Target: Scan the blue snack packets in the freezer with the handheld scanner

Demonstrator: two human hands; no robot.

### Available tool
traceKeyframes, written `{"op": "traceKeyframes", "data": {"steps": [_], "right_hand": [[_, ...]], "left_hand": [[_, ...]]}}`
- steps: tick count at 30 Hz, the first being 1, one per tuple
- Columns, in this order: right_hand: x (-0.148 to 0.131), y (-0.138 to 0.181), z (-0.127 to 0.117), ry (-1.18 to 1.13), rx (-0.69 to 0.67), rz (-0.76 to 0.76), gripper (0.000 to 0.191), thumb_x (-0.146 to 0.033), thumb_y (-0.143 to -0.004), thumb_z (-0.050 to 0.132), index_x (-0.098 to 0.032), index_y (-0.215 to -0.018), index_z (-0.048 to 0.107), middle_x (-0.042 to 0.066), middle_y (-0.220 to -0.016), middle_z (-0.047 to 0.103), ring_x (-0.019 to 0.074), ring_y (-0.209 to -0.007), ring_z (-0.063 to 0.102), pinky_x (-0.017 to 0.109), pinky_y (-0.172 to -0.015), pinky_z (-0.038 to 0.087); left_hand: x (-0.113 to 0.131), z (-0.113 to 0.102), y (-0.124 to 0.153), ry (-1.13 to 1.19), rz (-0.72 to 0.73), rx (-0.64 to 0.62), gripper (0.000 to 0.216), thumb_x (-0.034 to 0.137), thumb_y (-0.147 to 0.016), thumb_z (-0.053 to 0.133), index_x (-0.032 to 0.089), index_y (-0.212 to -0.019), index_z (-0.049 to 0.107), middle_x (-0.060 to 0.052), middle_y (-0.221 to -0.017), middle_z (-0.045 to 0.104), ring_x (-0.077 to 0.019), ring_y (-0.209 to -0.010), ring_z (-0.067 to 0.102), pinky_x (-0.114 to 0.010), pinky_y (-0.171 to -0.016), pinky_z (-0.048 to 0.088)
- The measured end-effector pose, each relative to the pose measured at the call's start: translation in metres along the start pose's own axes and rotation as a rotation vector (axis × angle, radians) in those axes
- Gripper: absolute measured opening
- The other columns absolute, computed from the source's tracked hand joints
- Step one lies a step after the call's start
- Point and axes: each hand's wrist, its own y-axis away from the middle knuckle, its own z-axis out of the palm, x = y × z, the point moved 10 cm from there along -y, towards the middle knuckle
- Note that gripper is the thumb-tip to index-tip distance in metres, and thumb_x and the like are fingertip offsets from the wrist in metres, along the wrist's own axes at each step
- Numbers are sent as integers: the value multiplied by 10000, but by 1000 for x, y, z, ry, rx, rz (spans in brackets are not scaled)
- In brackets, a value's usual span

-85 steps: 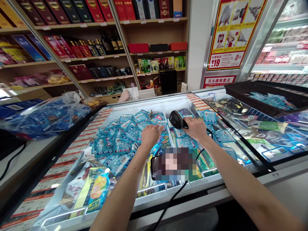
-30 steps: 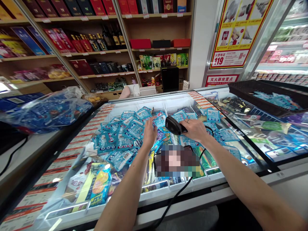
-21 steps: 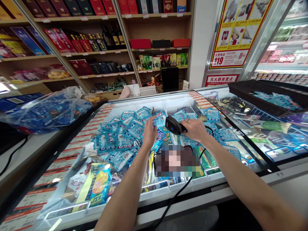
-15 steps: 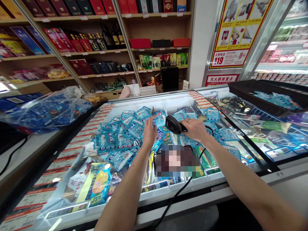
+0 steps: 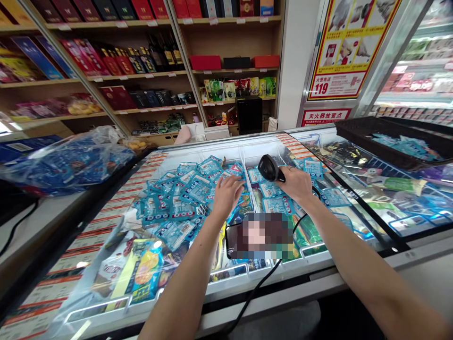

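Head view is showing my right hand (image 5: 296,185) gripping the black barcode scanner (image 5: 270,168), fingers wrapped tight round its handle, its head tilting down over the freezer chest (image 5: 226,150). My left hand (image 5: 226,195) is lying flat with fingers spread loosely on the heap of blue packets (image 5: 184,196), holding nothing. The scanner's cable (image 5: 255,293) is trailing over the chest's near rim. A bag of blue packets (image 5: 67,165) is sitting on the counter to my left.

Bright, even shop light falls from overhead with soft, faint shadows. White glare streaks the sliding clear glass freezer lid (image 5: 357,189) on the right. Wide-angle distortion bends the brown wooden shelves (image 5: 106,78) at the edges. Centre stays sharp except one pixelated patch.
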Motion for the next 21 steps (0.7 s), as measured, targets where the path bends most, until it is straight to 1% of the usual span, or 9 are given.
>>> {"op": "traceKeyframes", "data": {"steps": [1, 3, 5, 8, 12, 13, 15, 18, 21], "right_hand": [[0, 0, 0, 2, -3, 0, 303, -405, -844, 524, -193, -1045, 605, 85, -909, 681, 222, -839, 612, 280, -626, 312], [0, 0, 1, 6, -8, 2, 308, -409, -847, 524, -192, -1050, 606, 86, -904, 682, 220, -836, 614, 282, -630, 317], [2, 0, 1, 10, -12, 12, 309, -413, -848, 524, -195, -1052, 604, 84, -904, 682, 220, -836, 614, 283, -631, 320], [9, -1, 2, 18, -14, 36, 304, -422, -848, 521, -199, -1038, 603, 81, -903, 681, 227, -828, 617, 284, -620, 318], [18, -2, 3, 34, -23, 82, 297, -433, -847, 517, -197, -1008, 600, 78, -901, 678, 232, -806, 623, 286, -597, 317], [20, -2, 3, 36, -26, 90, 299, -438, -847, 517, -199, -1008, 598, 76, -906, 678, 231, -804, 624, 287, -596, 319], [21, -3, 3, 35, -32, 92, 305, -443, -843, 523, -202, -1016, 594, 76, -918, 677, 231, -815, 623, 287, -600, 328], [19, -4, 2, 28, -44, 79, 302, -429, -828, 551, -204, -1026, 593, 76, -926, 676, 230, -848, 620, 286, -617, 342], [19, -4, 2, 20, -53, 85, 309, -420, -818, 568, -208, -1041, 596, 75, -939, 675, 227, -861, 619, 286, -630, 353]], "left_hand": [[4, 6, 0, 6, 28, -46, 261, 292, -890, 443, 303, -1075, 626, -11, -1183, 622, -214, -1193, 484, -495, -1125, 160], [3, 12, 1, -4, 15, -70, 270, 323, -908, 411, 302, -1066, 629, -9, -1135, 648, -204, -1128, 535, -504, -1130, 125], [-3, 12, 2, -28, -44, -41, 295, 341, -920, 378, 289, -1071, 626, -21, -1138, 648, -211, -1088, 560, -511, -1123, 136], [-13, 9, 4, -70, -130, 8, 309, 361, -919, 369, 264, -1050, 631, -51, -1157, 639, -242, -1102, 553, -533, -1107, 157], [-19, 3, 5, -120, -176, 60, 296, 365, -902, 401, 254, -1054, 630, -73, -1131, 648, -267, -1162, 518, -571, -1119, 73], [-17, 3, 4, -121, -163, 60, 298, 356, -900, 404, 254, -1078, 621, -74, -1142, 643, -265, -1175, 513, -567, -1125, 60], [-11, 5, 1, -102, -102, 36, 323, 326, -904, 398, 254, -1159, 582, -74, -1214, 611, -247, -1214, 492, -538, -1137, 80], [8, 14, -4, -39, 52, -60, 376, 277, -914, 373, 260, -1267, 504, -57, -1335, 528, -203, -1293, 420, -479, -1145, 145], [24, 22, -7, 13, 167, -139, 388, 260, -924, 359, 271, -1291, 481, -42, -1389, 476, -181, -1330, 371, -457, -1140, 181]]}}
